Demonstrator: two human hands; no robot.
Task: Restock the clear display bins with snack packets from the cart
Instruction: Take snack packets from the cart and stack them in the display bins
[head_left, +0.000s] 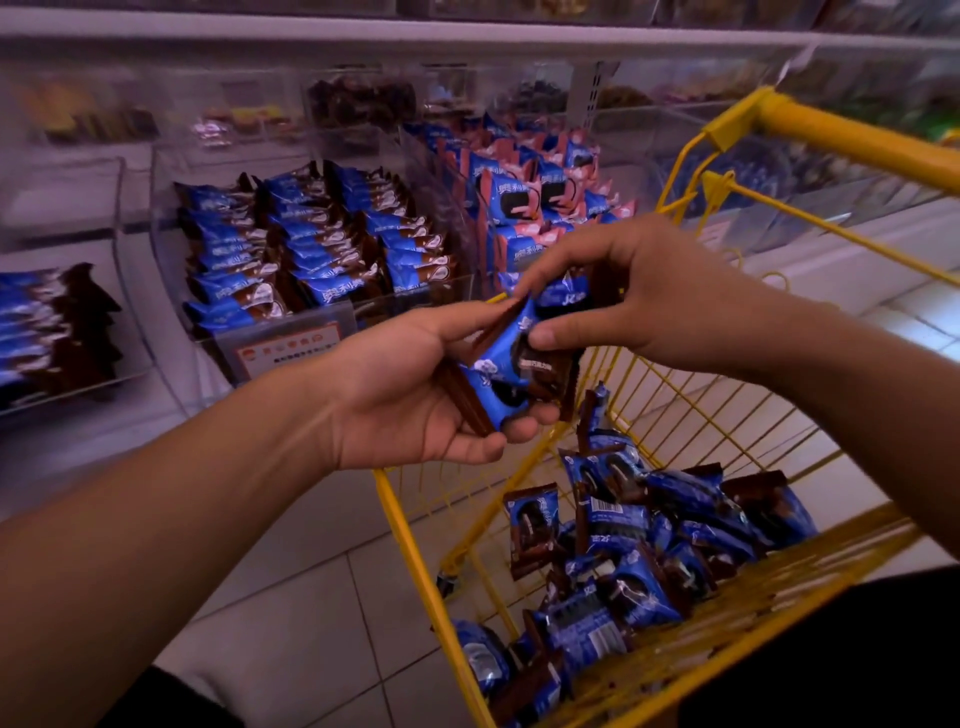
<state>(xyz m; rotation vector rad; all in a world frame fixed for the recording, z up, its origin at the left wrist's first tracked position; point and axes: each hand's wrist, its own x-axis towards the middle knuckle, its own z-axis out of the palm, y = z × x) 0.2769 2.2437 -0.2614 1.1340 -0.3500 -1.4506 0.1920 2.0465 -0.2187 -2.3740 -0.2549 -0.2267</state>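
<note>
My left hand (415, 384) holds a small stack of blue-and-brown snack packets (498, 374) above the front corner of the yellow wire cart (415, 545). My right hand (623, 291) pinches the top of the same packets from the right. More loose blue-and-brown packets (623, 551) lie heaped in the cart's basket. Just beyond my hands stands a clear display bin (291, 332) holding neat rows of the same packets (311, 249).
A clear bin with blue-and-pink packets (535, 208) stands right of the middle bin. Another bin with blue-and-brown packets (47, 332) stands at the left. The cart's handle (852, 135) rises at upper right. Blurred bins fill the upper shelf. Pale floor tiles (311, 597) lie below.
</note>
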